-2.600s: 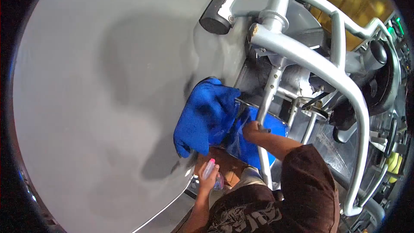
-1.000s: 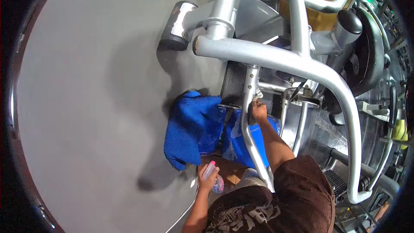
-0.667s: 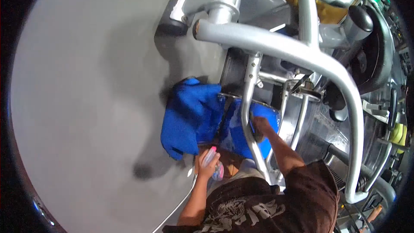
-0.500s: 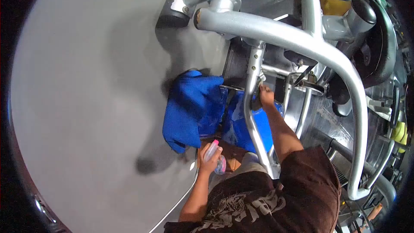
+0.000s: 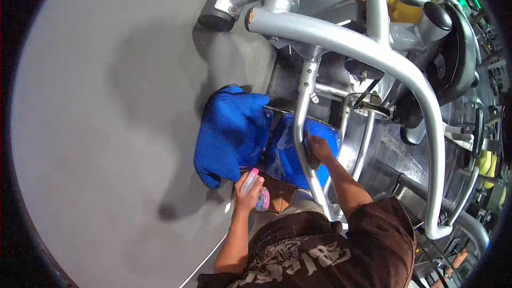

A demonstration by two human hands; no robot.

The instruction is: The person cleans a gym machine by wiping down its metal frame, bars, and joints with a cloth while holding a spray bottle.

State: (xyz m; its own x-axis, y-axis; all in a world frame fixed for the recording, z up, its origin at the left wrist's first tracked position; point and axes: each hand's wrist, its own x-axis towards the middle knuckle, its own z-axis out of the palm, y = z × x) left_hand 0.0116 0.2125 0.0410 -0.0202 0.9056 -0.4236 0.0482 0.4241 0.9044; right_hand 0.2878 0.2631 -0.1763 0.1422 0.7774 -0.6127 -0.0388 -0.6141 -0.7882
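Observation:
My left hand [image 5: 246,196] is wrapped round a clear spray bottle [image 5: 248,182] with a pink tip and pink at its lower end. My right hand [image 5: 320,148] is closed on a dark grey cloth [image 5: 312,156], pressed against the bent silver tube [image 5: 300,121] of a gym machine. Part of the cloth is hidden behind the tube and fingers. Behind this tube lies a shiny blue pad [image 5: 282,146]. A blue towel [image 5: 224,133] hangs over the left part of the blue padding, beside the bottle.
A thick curved silver frame [image 5: 352,40] arches above and to the right of my right arm. A black-capped roller end [image 5: 216,18] juts out at upper left. Black padding [image 5: 453,69] and more gym equipment stand on the right. Grey floor [image 5: 106,128] spreads out on the left.
My right hand has slid down the silver tube towards me with the grey cloth. My left hand still grips the spray bottle. The whole view has shifted slightly.

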